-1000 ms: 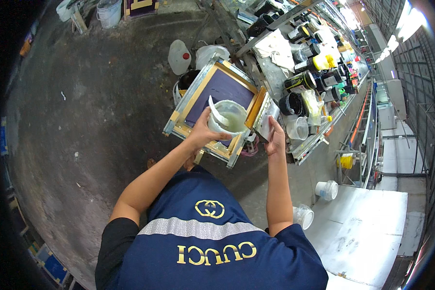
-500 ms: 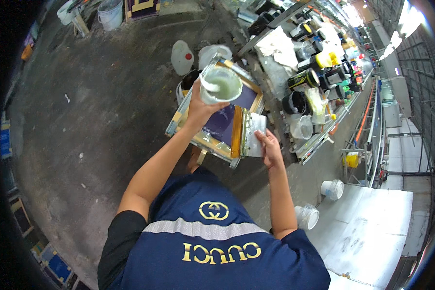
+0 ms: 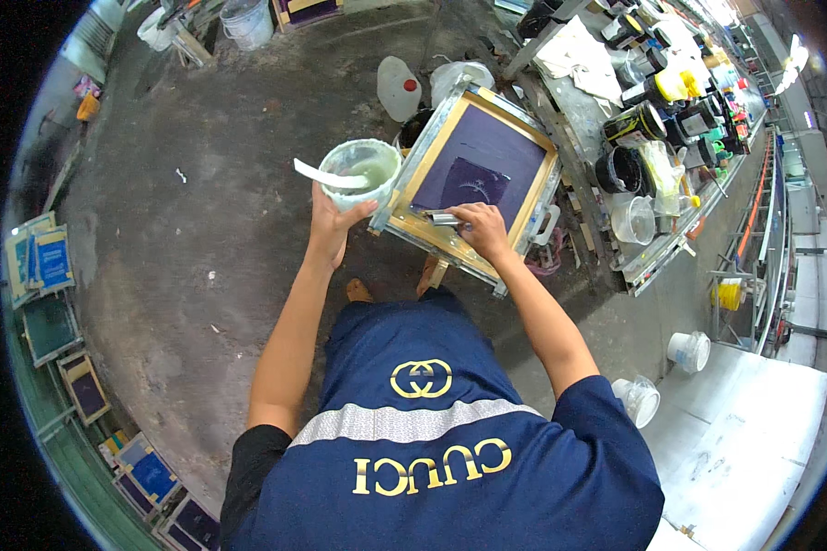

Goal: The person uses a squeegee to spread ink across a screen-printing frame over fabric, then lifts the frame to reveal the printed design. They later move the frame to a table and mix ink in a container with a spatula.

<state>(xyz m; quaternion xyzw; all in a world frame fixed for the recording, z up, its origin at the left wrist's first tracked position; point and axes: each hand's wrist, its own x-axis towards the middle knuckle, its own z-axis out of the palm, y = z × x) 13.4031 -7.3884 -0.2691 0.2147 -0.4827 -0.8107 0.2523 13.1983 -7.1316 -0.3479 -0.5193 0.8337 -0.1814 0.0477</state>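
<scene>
My left hand (image 3: 331,225) is closed round a translucent plastic tub (image 3: 383,173), holding it up left of a printing screen. Pale greenish liquid sits inside the tub, and a white spatula (image 3: 317,174) leans over its rim. My right hand (image 3: 483,229) grips a metal scraper (image 3: 445,219) above the screen's near part; the scraper shows nearly edge-on, so its full shape is hidden. The printing screen (image 3: 524,131) has a yellowish frame and purple mesh, with a darker rectangle carrying whitish streaks in the middle. It stands tilted in front of me.
On the right, a bench (image 3: 586,209) holds many ink jars, a white cloth (image 3: 579,60) and a clear tub (image 3: 632,220). A white jug (image 3: 399,89) stands behind the screen. White buckets (image 3: 689,351) sit at the right. Framed screens (image 3: 84,386) lean along the left side.
The tub has moved left and down, off the screen. My right hand has turned the scraper from broadside to nearly edge-on over the mesh. The view has shifted, showing more of the screen.
</scene>
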